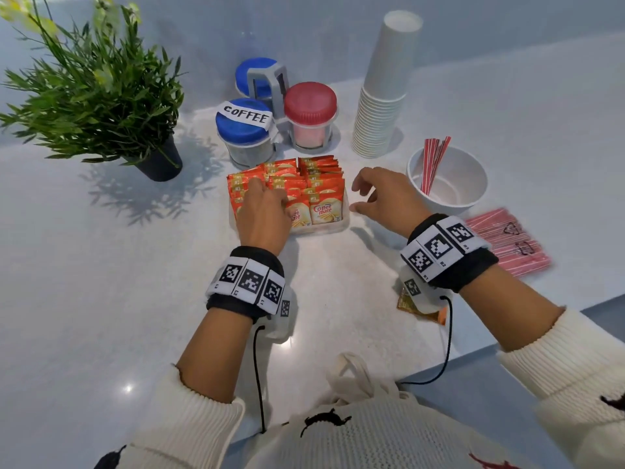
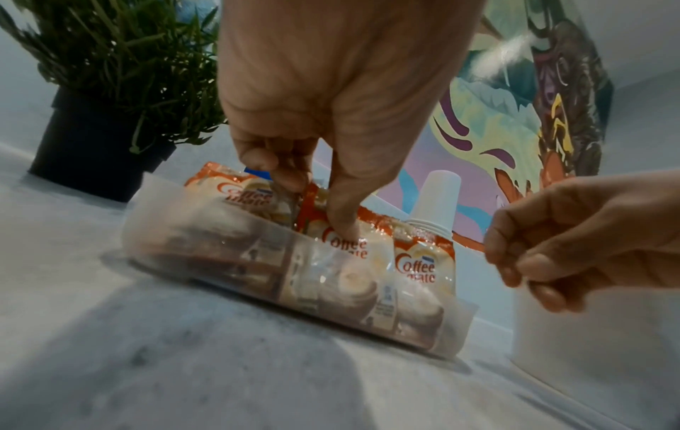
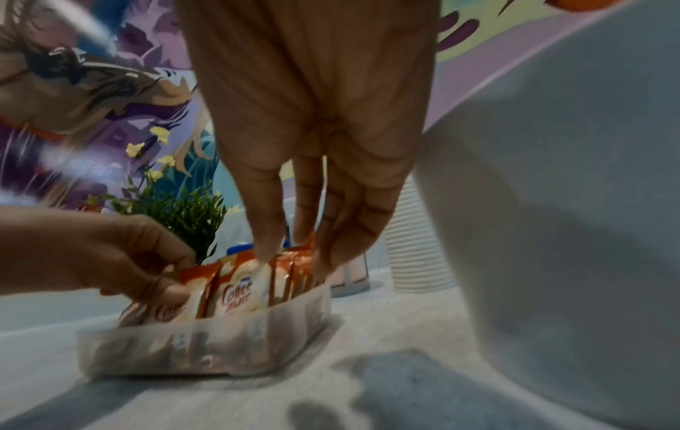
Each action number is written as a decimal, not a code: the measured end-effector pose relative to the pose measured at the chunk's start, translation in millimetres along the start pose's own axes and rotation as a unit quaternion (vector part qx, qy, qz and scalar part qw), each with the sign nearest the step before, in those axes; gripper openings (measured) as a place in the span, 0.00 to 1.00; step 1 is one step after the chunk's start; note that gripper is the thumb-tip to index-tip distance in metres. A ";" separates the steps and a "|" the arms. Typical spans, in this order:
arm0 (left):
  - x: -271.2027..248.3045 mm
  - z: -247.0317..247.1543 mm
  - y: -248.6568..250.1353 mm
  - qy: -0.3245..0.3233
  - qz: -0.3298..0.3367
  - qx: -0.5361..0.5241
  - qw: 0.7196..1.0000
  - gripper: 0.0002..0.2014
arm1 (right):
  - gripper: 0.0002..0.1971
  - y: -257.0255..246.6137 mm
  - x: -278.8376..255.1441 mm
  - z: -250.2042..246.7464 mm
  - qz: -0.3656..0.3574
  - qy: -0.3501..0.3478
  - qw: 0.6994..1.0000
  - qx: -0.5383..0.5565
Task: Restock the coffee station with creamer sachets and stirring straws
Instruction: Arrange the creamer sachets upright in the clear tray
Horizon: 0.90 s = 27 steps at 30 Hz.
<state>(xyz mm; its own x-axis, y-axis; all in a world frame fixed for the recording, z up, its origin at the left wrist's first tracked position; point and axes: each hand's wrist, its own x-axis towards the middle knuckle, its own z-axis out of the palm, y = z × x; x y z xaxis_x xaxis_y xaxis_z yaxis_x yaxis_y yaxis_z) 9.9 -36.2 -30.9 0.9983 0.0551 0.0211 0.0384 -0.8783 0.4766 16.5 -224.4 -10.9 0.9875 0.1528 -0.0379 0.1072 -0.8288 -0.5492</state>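
Here, two blue-lidded jars [image 1: 242,127], one red-lidded jar [image 1: 310,104], one tray [image 1: 341,225].

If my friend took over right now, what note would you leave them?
Left hand: fingers down among the creamer sachets, gripping one in the clear tray.
Right hand: open, holding nothing, hovering just right of the tray.
Done: the tray looks nearly full of standing sachets.
Left: one loose sachet lies on the counter under the right wrist. The white cup holds only a few straws; the pack of straws beside it looks unopened and should probably go in next.
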 end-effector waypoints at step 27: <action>-38.8 48.9 72.1 -0.285 0.034 -0.205 0.936 0.11 | 0.09 47.7 -87.0 -10.4 0.102 -0.162 0.973 -0.132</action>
<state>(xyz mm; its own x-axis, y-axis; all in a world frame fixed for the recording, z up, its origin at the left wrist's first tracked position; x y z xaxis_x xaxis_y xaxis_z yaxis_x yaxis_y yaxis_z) -23.8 -124.8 -40.3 0.8642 -0.3590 -0.3524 0.0697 -0.6083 0.7907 -63.1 -282.8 -25.2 0.9075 0.0968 -0.4087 -0.0197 -0.9622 -0.2716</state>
